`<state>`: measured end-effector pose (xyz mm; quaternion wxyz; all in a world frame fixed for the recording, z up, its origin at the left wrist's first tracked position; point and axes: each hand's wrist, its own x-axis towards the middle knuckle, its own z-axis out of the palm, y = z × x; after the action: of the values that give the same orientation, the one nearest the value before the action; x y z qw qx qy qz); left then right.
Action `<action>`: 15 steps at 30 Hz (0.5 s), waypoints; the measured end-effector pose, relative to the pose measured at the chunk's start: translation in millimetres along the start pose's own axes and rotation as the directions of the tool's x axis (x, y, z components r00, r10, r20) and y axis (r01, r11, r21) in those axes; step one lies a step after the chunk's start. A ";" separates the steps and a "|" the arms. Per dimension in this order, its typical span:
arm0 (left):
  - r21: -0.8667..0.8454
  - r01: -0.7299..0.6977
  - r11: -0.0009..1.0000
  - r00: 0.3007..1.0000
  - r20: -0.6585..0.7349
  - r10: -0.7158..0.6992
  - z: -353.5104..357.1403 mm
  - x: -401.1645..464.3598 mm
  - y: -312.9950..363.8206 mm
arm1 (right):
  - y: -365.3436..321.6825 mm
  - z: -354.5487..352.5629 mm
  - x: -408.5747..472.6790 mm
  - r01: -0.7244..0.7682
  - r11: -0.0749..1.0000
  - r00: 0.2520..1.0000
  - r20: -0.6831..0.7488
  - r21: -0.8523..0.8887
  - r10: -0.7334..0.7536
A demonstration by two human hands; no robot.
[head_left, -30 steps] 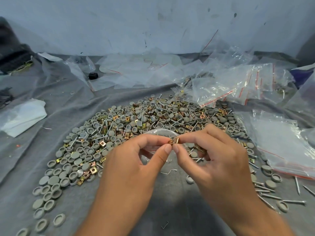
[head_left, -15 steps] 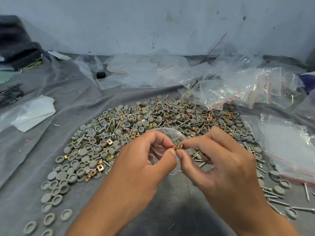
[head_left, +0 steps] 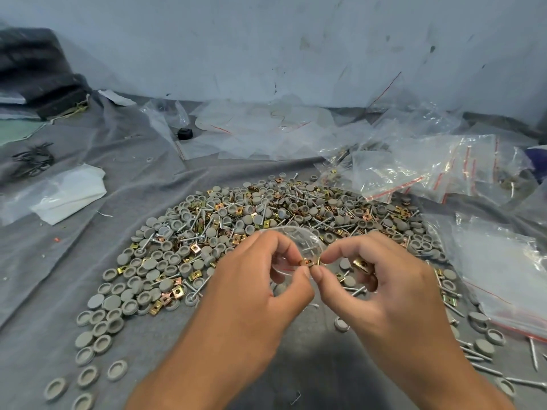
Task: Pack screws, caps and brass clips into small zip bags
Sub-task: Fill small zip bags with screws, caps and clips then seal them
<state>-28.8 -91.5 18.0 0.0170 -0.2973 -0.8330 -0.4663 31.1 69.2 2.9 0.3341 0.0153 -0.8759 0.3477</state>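
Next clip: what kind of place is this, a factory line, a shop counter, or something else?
Probably an informal hand-packing spot, not a factory line. A rumpled grey cloth serves as the work surface below a scuffed pale wall. On it lie a loose heap of grey round plastic caps, screws and brass clips and clear red-striped zip bags.

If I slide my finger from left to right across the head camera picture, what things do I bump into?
White folded bag → pile of caps, screws and clips → left hand → brass clip pinched between both hands → right hand → zip bags at the right edge.
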 end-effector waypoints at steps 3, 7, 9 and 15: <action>0.020 -0.010 1.000 1.000 0.012 0.009 2.9 -1.2 -1.5 | 2.8 -2.5 2.3 0.030 0.999 0.999 0.043 -0.018 -0.029; 0.053 -0.020 0.998 1.000 0.015 0.019 7.1 -1.9 -5.1 | 6.1 -1.7 0.0 0.103 0.990 0.995 0.028 -0.099 -0.101; 0.054 -0.031 0.998 0.999 0.013 0.030 7.3 -1.4 -6.4 | 7.0 -1.4 -1.1 0.139 0.980 0.990 0.009 -0.144 -0.139; 0.080 -0.067 0.995 0.997 0.050 0.063 5.7 -1.7 -9.4 | 6.3 4.4 -4.9 0.116 0.981 0.993 0.032 -0.157 -0.112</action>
<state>-30.8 -91.5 7.0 0.0245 -0.3341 -0.8414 -0.4240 30.7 70.2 -6.2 0.3433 0.0429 -0.9023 0.2572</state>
